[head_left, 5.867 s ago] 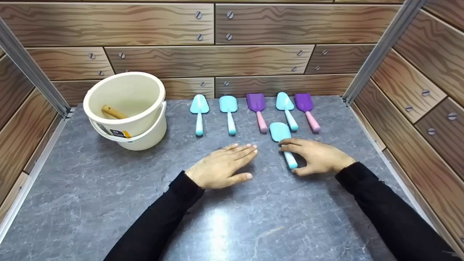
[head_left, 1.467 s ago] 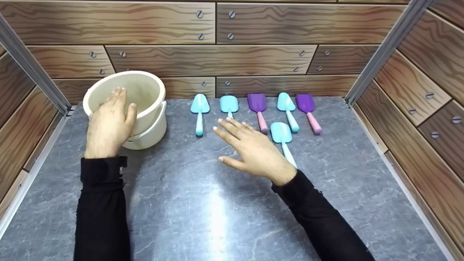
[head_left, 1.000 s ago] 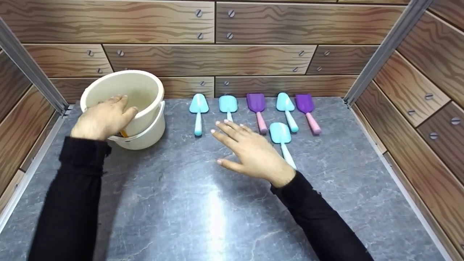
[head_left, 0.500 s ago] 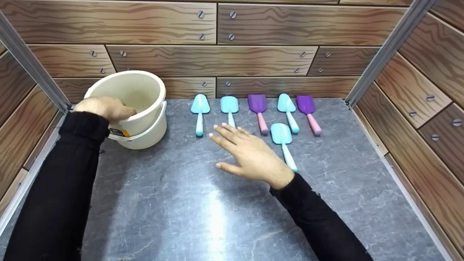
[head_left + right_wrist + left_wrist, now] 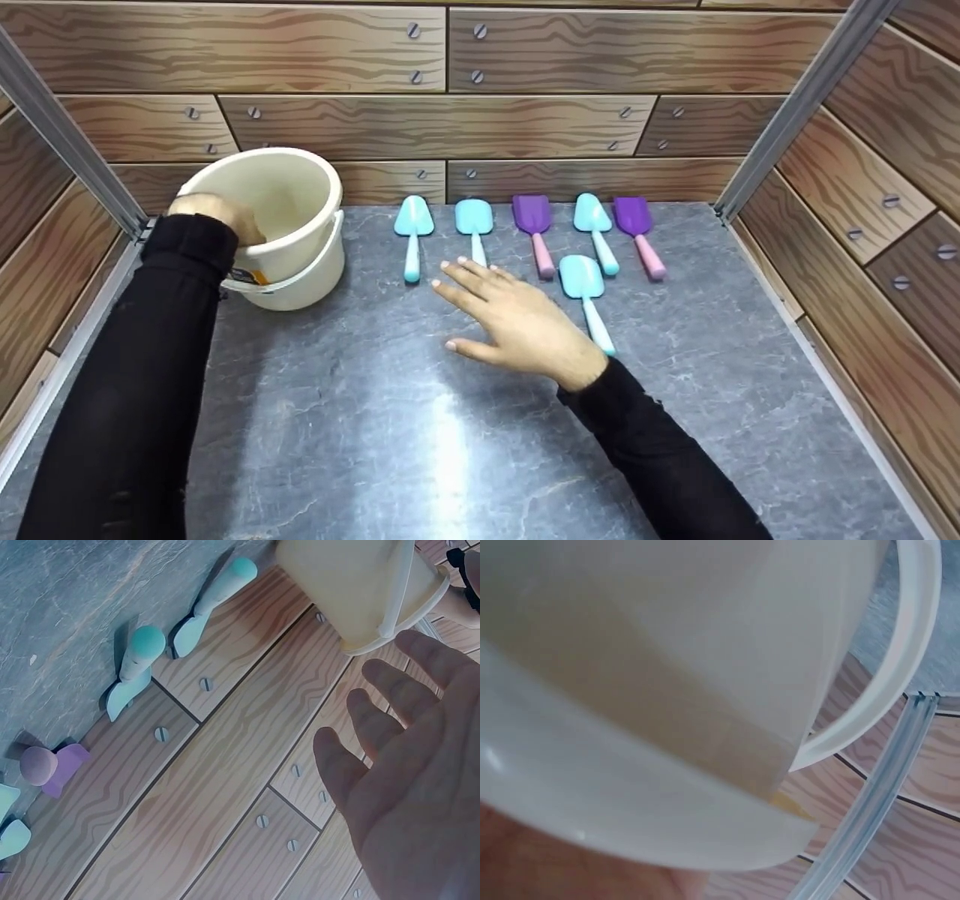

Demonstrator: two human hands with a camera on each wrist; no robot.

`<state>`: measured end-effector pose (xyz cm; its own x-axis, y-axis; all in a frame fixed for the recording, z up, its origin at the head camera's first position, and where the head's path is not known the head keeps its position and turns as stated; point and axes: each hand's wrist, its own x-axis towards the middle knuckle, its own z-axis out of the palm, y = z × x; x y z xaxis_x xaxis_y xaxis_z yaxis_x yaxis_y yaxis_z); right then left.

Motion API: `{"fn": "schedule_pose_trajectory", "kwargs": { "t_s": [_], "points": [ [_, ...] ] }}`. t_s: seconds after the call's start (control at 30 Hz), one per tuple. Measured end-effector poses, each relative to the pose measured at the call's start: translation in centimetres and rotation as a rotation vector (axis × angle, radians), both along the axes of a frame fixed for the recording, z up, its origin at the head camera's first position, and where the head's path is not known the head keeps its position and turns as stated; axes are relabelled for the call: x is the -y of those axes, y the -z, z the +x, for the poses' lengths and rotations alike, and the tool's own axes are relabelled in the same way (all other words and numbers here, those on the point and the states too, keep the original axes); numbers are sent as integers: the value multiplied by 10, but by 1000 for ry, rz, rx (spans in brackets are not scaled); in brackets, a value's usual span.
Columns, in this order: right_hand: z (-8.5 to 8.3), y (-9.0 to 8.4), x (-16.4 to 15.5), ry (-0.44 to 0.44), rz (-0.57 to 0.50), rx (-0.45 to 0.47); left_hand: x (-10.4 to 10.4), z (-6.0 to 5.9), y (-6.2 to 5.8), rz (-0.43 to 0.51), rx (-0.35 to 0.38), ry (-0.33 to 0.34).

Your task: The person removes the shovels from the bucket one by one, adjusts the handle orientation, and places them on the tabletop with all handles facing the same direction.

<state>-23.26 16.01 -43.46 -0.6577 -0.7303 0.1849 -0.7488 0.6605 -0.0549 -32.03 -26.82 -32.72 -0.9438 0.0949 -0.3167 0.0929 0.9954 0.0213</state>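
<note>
From the head view the left hand (image 5: 214, 214) reaches down inside the cream bucket (image 5: 300, 225) (fingers hidden, grip impossible to tell), whose wall fills the left wrist view, while the right hand (image 5: 420, 787) hovers flat, spread, empty.

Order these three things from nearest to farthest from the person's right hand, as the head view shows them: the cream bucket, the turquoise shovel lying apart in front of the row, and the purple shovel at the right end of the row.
From the right hand:
1. The turquoise shovel, just beside the hand on its right.
2. The purple shovel, farther back on the right.
3. The cream bucket, far to the left.
</note>
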Motion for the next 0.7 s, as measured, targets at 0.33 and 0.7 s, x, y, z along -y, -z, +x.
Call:
{"fn": "schedule_pose_trajectory", "kwargs": {
  "t_s": [0.33,0.7],
  "points": [
    [-1,0,-1,1,5,8,24,-39,39,-84,-129,48],
    [0,0,-1,3,0,17,18,-4,8,55,-120,-90]
  ]
}}
